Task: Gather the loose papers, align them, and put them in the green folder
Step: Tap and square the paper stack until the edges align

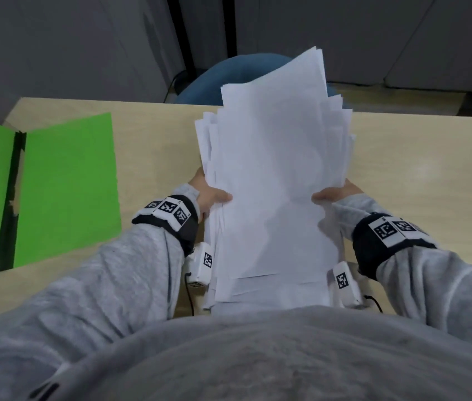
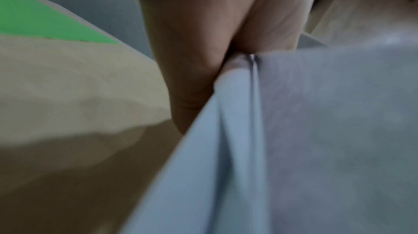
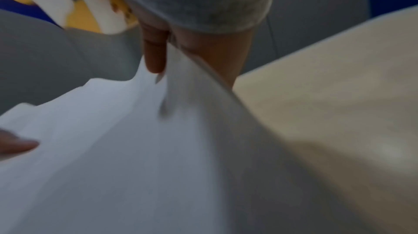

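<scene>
A thick, uneven stack of white papers (image 1: 275,180) is held up in front of me over the desk, its sheets fanned out at the top and bottom edges. My left hand (image 1: 210,195) grips the stack's left edge, thumb on the front sheet. My right hand (image 1: 334,193) grips the right edge the same way. In the left wrist view the left hand (image 2: 199,70) pinches the papers (image 2: 294,139). The right wrist view shows the right hand (image 3: 178,54) clamped on the papers (image 3: 135,157). The green folder (image 1: 64,189) lies open flat on the desk at my left.
The light wooden desk (image 1: 426,175) spreads under the stack. A blue chair (image 1: 214,79) stands beyond the far edge, with grey cabinets (image 1: 344,33) behind it. My grey sweater fills the bottom of the head view.
</scene>
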Action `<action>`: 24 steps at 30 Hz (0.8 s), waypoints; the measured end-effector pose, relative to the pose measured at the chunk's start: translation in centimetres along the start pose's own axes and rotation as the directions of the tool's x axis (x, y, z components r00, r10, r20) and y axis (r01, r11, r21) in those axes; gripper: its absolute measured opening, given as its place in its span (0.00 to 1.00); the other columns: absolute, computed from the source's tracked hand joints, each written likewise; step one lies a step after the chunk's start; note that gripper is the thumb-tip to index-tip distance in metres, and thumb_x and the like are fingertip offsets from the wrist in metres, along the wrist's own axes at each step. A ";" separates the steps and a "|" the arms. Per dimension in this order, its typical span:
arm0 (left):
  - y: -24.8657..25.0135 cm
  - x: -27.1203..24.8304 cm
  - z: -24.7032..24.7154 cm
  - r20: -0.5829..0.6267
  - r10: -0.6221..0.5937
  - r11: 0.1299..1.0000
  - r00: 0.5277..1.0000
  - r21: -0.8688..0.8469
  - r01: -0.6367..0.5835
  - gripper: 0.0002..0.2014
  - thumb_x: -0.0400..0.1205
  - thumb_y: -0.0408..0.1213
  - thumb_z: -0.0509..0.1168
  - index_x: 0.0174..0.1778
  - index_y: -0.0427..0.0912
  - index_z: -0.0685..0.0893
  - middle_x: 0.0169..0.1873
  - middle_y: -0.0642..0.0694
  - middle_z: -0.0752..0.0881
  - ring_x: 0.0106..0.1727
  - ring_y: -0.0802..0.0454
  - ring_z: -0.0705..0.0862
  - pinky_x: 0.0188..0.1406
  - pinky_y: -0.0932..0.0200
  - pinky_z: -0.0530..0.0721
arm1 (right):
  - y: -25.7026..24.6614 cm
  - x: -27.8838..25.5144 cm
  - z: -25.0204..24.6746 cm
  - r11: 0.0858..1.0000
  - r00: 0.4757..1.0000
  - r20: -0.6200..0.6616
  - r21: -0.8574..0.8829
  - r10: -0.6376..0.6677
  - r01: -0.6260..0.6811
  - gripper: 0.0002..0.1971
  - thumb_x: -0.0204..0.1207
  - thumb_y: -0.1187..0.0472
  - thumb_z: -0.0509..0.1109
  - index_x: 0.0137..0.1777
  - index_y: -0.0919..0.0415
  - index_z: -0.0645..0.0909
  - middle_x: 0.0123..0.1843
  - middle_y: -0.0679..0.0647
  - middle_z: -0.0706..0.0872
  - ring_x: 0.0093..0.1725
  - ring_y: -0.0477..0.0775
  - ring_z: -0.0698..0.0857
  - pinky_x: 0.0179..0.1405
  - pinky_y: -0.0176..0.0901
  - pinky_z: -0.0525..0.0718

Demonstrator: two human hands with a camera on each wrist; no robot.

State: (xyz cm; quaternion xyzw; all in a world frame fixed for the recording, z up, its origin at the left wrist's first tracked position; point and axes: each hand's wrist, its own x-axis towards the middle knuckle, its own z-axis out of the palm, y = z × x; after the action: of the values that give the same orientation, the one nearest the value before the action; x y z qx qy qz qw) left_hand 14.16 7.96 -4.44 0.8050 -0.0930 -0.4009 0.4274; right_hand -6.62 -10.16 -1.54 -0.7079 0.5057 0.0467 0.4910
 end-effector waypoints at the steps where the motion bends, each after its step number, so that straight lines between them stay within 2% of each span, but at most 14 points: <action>1: 0.9 -0.6 -0.3 -0.018 0.032 0.998 0.999 -0.048 -0.032 0.41 0.63 0.30 0.78 0.73 0.47 0.71 0.61 0.43 0.85 0.59 0.39 0.85 0.63 0.33 0.81 | -0.8 -0.4 0.0 0.997 0.997 -0.050 0.060 -0.053 0.056 0.17 0.74 0.67 0.73 0.63 0.65 0.79 0.54 0.54 0.85 0.57 0.54 0.82 0.65 0.42 0.78; 2: 1.7 -0.9 -0.6 -0.042 0.072 0.995 0.997 -0.067 -0.075 0.38 0.66 0.28 0.77 0.72 0.46 0.72 0.60 0.43 0.85 0.58 0.40 0.85 0.63 0.34 0.81 | -1.7 -0.9 0.0 0.984 0.990 -0.104 0.144 -0.091 0.106 0.16 0.74 0.69 0.71 0.62 0.63 0.78 0.52 0.53 0.84 0.53 0.53 0.82 0.58 0.41 0.79; 4: 3.8 -2.2 -1.6 -0.094 0.176 0.981 0.980 -0.071 -0.183 0.39 0.63 0.32 0.77 0.71 0.46 0.73 0.60 0.46 0.86 0.60 0.42 0.85 0.65 0.39 0.81 | -3.5 -2.1 0.2 0.915 0.958 -0.247 0.334 -0.145 0.225 0.18 0.71 0.74 0.68 0.59 0.57 0.79 0.45 0.52 0.83 0.47 0.53 0.82 0.44 0.40 0.79; 6: 5.9 -3.7 -2.6 -0.151 0.265 0.948 0.952 -0.141 -0.286 0.39 0.60 0.33 0.76 0.70 0.47 0.74 0.59 0.47 0.87 0.60 0.43 0.86 0.66 0.41 0.81 | -5.1 -3.8 0.1 0.847 0.906 -0.360 0.388 -0.224 0.364 0.20 0.69 0.73 0.66 0.58 0.54 0.79 0.41 0.48 0.85 0.43 0.51 0.83 0.39 0.36 0.79; 8: 7.6 -5.7 -3.5 -0.208 0.357 0.899 0.911 -0.189 -0.395 0.37 0.60 0.33 0.76 0.68 0.45 0.76 0.58 0.47 0.88 0.59 0.44 0.87 0.65 0.41 0.82 | -6.3 -5.6 -0.3 0.775 0.846 -0.432 0.399 -0.312 0.490 0.19 0.69 0.70 0.66 0.56 0.49 0.79 0.38 0.40 0.85 0.38 0.43 0.84 0.39 0.34 0.80; 11: 9.6 -9.0 -4.7 -0.312 0.478 0.801 0.821 -0.229 -0.553 0.28 0.61 0.33 0.77 0.59 0.39 0.82 0.52 0.42 0.89 0.54 0.43 0.89 0.59 0.43 0.87 | -7.9 -8.6 -1.1 0.620 0.714 -0.586 0.409 -0.384 0.670 0.18 0.69 0.72 0.68 0.46 0.44 0.78 0.29 0.36 0.83 0.29 0.36 0.79 0.32 0.27 0.78; 13: 10.1 -10.7 -5.5 -0.334 0.520 0.737 0.786 -0.290 -0.611 0.26 0.58 0.33 0.79 0.53 0.36 0.84 0.48 0.37 0.89 0.50 0.38 0.89 0.54 0.40 0.88 | -8.5 -10.5 -1.8 0.482 0.609 -0.665 0.401 -0.431 0.779 0.18 0.69 0.73 0.71 0.52 0.49 0.80 0.32 0.39 0.83 0.32 0.38 0.79 0.33 0.27 0.78; 15: 9.9 -11.7 -5.7 -0.303 0.556 0.694 0.774 -0.343 -0.633 0.28 0.55 0.33 0.79 0.53 0.33 0.85 0.45 0.36 0.89 0.49 0.37 0.88 0.52 0.41 0.88 | -8.3 -11.5 -2.2 0.413 0.555 -0.673 0.382 -0.489 0.827 0.18 0.70 0.73 0.73 0.60 0.65 0.79 0.39 0.46 0.84 0.38 0.41 0.82 0.39 0.29 0.80; 16: 9.7 -12.1 -5.5 -0.268 0.578 0.692 0.771 -0.340 -0.637 0.25 0.55 0.33 0.79 0.49 0.35 0.88 0.43 0.39 0.90 0.48 0.38 0.89 0.53 0.42 0.88 | -8.1 -11.9 -2.3 0.421 0.556 -0.657 0.374 -0.508 0.826 0.18 0.70 0.73 0.74 0.60 0.68 0.79 0.40 0.46 0.85 0.38 0.41 0.82 0.39 0.28 0.80; 18: 9.0 -12.5 -4.6 -0.224 0.585 0.735 0.780 -0.262 -0.626 0.18 0.55 0.36 0.79 0.42 0.42 0.91 0.41 0.44 0.92 0.47 0.41 0.90 0.55 0.44 0.87 | -7.9 -12.0 -2.1 0.505 0.607 -0.603 0.358 -0.517 0.786 0.12 0.70 0.71 0.73 0.51 0.58 0.81 0.35 0.47 0.84 0.33 0.43 0.81 0.34 0.26 0.77; 20: 8.6 -12.9 -3.8 -0.255 0.559 0.779 0.789 -0.166 -0.605 0.16 0.61 0.37 0.80 0.44 0.44 0.89 0.41 0.47 0.92 0.47 0.46 0.90 0.53 0.49 0.86 | -7.5 -12.1 -1.7 0.577 0.656 -0.571 0.351 -0.493 0.738 0.13 0.72 0.70 0.71 0.46 0.50 0.80 0.34 0.51 0.85 0.32 0.48 0.81 0.33 0.25 0.76; 21: 8.6 -13.1 -3.7 -0.292 0.546 0.791 0.785 -0.130 -0.599 0.15 0.65 0.37 0.79 0.47 0.43 0.89 0.42 0.49 0.91 0.47 0.48 0.90 0.52 0.53 0.86 | -7.4 -12.3 -1.6 0.561 0.650 -0.578 0.360 -0.493 0.745 0.13 0.73 0.70 0.70 0.49 0.50 0.80 0.34 0.48 0.85 0.33 0.43 0.82 0.35 0.23 0.76; 23: 9.1 -13.8 -3.9 -0.364 0.549 0.781 0.752 -0.099 -0.617 0.20 0.67 0.41 0.78 0.54 0.42 0.87 0.45 0.50 0.91 0.48 0.52 0.90 0.50 0.57 0.86 | -7.2 -12.9 -1.9 0.488 0.605 -0.621 0.377 -0.498 0.788 0.10 0.75 0.71 0.70 0.52 0.57 0.78 0.36 0.43 0.82 0.32 0.32 0.81 0.37 0.22 0.76; 24: 9.4 -14.1 -4.1 -0.388 0.558 0.763 0.734 -0.108 -0.637 0.21 0.67 0.41 0.78 0.55 0.42 0.86 0.45 0.51 0.91 0.47 0.56 0.90 0.49 0.61 0.87 | -7.2 -13.2 -2.3 0.472 0.592 -0.635 0.376 -0.495 0.798 0.10 0.75 0.69 0.71 0.52 0.58 0.77 0.37 0.43 0.82 0.32 0.34 0.80 0.37 0.23 0.76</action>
State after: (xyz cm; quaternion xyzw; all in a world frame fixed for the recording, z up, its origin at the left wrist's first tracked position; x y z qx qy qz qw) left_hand 9.63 11.60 11.97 0.7310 -0.2270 -0.1071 0.6346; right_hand -8.49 -2.96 11.72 -0.6300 0.2686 -0.4821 0.5464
